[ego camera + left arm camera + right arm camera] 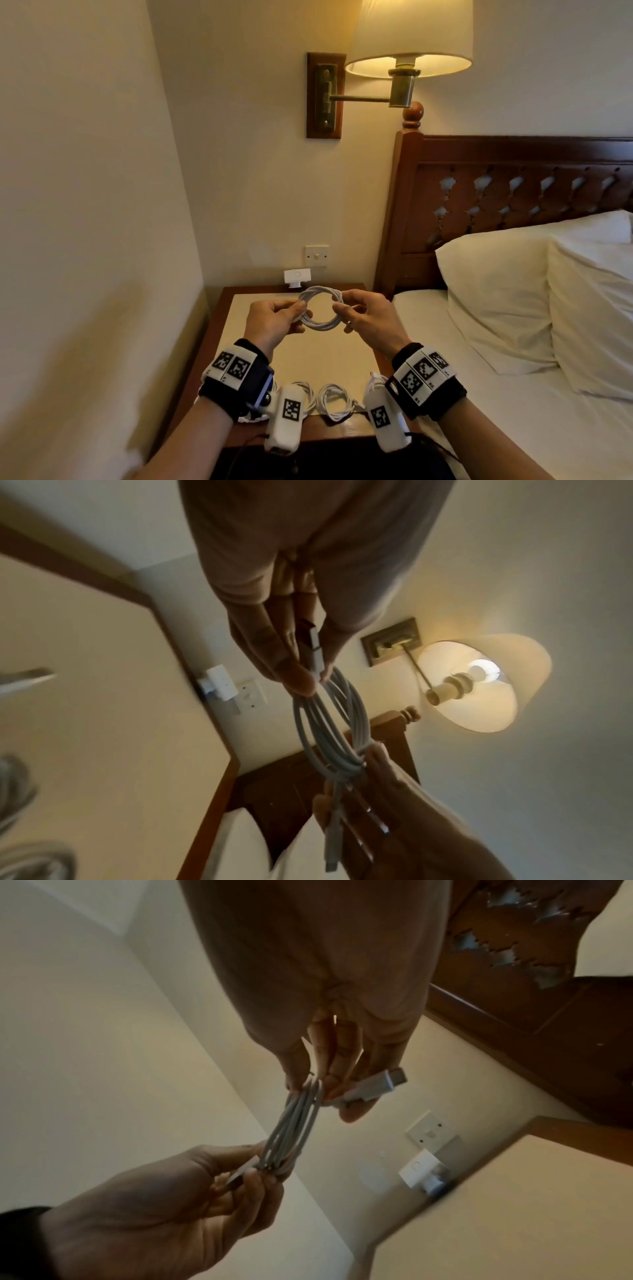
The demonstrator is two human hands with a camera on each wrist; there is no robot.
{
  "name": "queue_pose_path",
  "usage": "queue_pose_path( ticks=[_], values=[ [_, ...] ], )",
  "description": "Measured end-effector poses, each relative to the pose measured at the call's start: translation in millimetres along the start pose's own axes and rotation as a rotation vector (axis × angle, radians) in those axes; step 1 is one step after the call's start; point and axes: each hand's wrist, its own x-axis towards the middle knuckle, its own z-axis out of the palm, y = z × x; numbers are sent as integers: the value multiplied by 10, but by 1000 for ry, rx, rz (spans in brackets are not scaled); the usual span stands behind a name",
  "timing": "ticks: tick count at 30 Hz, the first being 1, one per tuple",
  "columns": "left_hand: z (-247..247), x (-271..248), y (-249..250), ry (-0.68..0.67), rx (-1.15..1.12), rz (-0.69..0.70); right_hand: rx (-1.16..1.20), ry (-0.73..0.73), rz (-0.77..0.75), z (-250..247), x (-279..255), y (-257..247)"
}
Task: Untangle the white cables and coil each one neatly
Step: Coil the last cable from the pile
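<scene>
**Coiled white cable held between both hands above the tabletop**

While the left hand [274,320] pinches one side of the coiled cable [320,308] between thumb and curled fingers, the right hand [368,317] pinches the opposite side the same way, so the round coil hangs in the air between them, above the middle of the tabletop [236,308]. In the right wrist view a plug [375,1087] at one cable end lies against the right fingers [356,1104]; the left wrist view shows what seems to be the other connector [314,653] tucked between the left thumb and fingers, though the picture is dim. More white cables [334,399] lie in loose loops at the near edge of the tabletop, between the two wrists. At the far edge a small white adapter [297,275] sits against the wall beneath a wall switch [317,256]. A lit wall lamp [409,41] hangs above, and a bed [496,394] with a pillow [496,291] stands along the tabletop's right edge.
</scene>
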Motion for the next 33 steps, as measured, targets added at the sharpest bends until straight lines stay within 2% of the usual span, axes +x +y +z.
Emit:
queue_pose_path(
  ticks=[4, 7, 12, 18, 20, 23, 28, 33],
  values=[
    [-26, 63, -244, 6, -17, -184, -7, 4, 87, 86, -193, 343],
    [-122, 165, -468, 70, -17, -304, -48, -36, 170, 89, -479, 686],
    [-312, 427, -838, 185, 23, -494, -179, -263, 334, 20, -1269, 1205],
    [-183, 745, -1095, 167, 201, -564, -200, -398, 626, -38, -1928, 1696],
    [-95, 801, -1146, 133, 306, -567, -211, -435, 614, -9, -2059, 1765],
    [-1, 855, -1220, 72, 420, -552, -222, -278, 573, -7, -2166, 1795],
    [84, 896, -1334, 95, 788, -437, -247, -321, 607, -27, -2143, 1862],
    [119, 896, -1341, 106, 926, -409, -252, -342, 608, -37, -2130, 1910]
  ],
)
